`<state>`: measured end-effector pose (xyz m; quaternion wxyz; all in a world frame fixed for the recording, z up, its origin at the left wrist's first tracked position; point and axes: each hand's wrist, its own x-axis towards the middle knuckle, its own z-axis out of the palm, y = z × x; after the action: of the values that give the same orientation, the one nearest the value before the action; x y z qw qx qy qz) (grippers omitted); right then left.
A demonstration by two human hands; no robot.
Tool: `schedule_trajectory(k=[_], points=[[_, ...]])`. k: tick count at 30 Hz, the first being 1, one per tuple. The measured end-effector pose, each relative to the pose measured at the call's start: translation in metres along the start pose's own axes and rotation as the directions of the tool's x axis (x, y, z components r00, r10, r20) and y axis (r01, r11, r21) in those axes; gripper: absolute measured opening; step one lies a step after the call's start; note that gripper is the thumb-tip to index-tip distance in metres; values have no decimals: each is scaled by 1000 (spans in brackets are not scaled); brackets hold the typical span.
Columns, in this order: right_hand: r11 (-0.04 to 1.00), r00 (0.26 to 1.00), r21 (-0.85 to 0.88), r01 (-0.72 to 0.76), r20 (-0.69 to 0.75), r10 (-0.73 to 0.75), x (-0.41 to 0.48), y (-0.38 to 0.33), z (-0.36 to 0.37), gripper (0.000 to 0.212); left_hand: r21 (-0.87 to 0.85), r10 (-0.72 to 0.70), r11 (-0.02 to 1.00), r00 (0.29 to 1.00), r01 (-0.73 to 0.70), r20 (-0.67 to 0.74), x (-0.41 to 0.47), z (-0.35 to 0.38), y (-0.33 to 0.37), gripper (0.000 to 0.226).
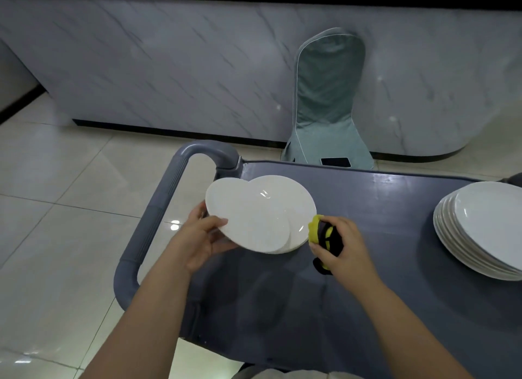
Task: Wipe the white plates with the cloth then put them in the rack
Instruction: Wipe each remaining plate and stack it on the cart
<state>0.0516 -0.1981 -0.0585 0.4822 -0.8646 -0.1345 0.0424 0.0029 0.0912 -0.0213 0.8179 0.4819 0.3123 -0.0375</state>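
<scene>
head | my left hand (203,238) pinches plate (254,213) by its rim, right hand (343,244) fisted round cloth (320,231) | risk: wiping pressure tips plate onto worktop (381,214)

floor (56,180): glossy cream tiles, lamp glare | counter front (169,67): grey-veined marble panel, dark plinth | chair (329,101): teal fabric cover, against counter | cart (367,209): grey plastic, tubular handle

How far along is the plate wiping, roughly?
Nothing looks finished: no rack is in view. In hand: the left hand grips the white plates, apparently more than one overlapping, and the right hand presses the yellow and black cloth at their rim. Left: a stack of plates waits on the grey cart.
</scene>
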Motion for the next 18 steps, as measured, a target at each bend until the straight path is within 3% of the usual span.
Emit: schedule_trajectory(k=[6,10,14,18], points=[[1000,1000,-6,13,-3,-13,-1,-8,-2,51,349,84,932,996,-93,39,1,37,57,55],[1000,1000,-15,19,0,-19,-4,-9,-1,52,377,138,914,989,-151,61,-2,43,61,51],[999,999,28,24,-48,-22,-5,-12,-5,55,255,207,945,978,-207,25,-13,13,39,64],[985,994,172,8,-107,11,-5,-27,-4,63,-174,93,982,991,-76,94,-32,-23,-21,74]])
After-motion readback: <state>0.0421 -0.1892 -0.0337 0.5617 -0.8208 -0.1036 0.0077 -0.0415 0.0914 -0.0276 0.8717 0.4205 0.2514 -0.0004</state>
